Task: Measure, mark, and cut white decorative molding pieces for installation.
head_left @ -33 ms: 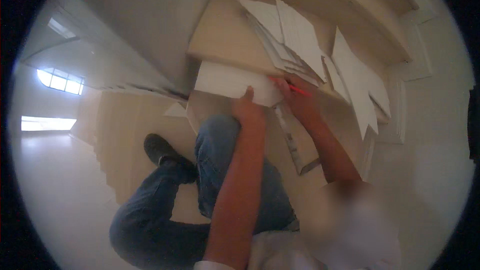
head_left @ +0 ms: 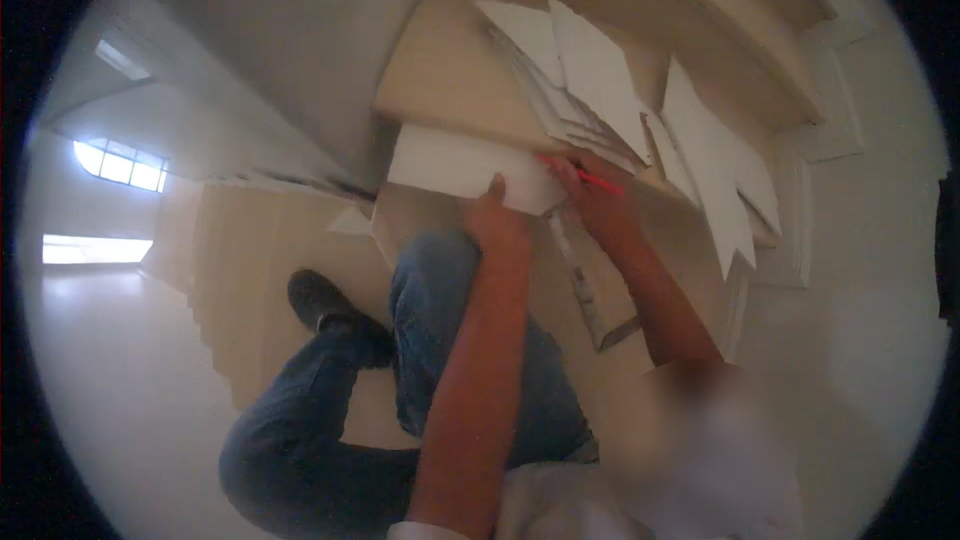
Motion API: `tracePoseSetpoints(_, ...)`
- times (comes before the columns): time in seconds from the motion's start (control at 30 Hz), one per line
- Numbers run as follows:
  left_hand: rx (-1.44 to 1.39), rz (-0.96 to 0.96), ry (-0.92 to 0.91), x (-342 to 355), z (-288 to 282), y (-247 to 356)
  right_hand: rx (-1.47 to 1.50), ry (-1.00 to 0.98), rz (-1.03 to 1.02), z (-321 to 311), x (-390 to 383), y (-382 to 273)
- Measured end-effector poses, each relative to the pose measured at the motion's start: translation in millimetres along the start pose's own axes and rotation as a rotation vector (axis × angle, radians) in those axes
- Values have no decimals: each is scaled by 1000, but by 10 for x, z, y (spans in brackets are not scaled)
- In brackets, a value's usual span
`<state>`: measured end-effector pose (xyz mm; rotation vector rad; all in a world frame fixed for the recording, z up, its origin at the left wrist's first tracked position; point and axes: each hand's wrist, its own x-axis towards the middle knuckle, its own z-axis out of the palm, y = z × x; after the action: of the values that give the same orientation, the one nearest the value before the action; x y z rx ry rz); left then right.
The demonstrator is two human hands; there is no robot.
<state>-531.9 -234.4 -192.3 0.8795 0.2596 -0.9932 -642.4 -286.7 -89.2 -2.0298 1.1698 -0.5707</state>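
A white rectangular board lies on a beige stair step in front of me. My left hand holds the board's near edge, thumb on top. Just to its right, my right hand grips a red pencil whose tip rests at the board's right corner. Both forearms reach up from the lower edge of the view.
Several white cut pieces are piled on the step beyond the board, and more are at the right. A long pale strip lies on the step below. My jeans leg and black shoe rest on lower stairs. A white wall is on the right.
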Motion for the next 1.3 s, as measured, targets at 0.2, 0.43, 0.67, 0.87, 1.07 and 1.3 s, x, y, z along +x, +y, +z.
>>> tracePoseSetpoints(0.2, -101, -91, 5, -160, 122, 89, 287, 97, 12, -71, -342, 65)
tracePoseSetpoints(0.43, 782, 33, -93, -427, -78, 346, 376, 426, -82, -285, -1278, 400)
tracePoseSetpoints(0.67, 1329, 431, -329, -552, -465, 426, 460, 593, 256, -443, -1783, 160)
tracePoseSetpoints(0.87, 1688, 346, -521, -980, -284, 668, 432, 479, 443, -348, -1773, 383)
tracePoseSetpoints(1.07, 1418, 83, -389, -1267, -12, 935, 262, 86, 550, -367, -1920, 347)
tracePoseSetpoints(1.3, 539, -133, -387, -1375, -124, 1100, 439, -232, 520, -300, -1923, -69)
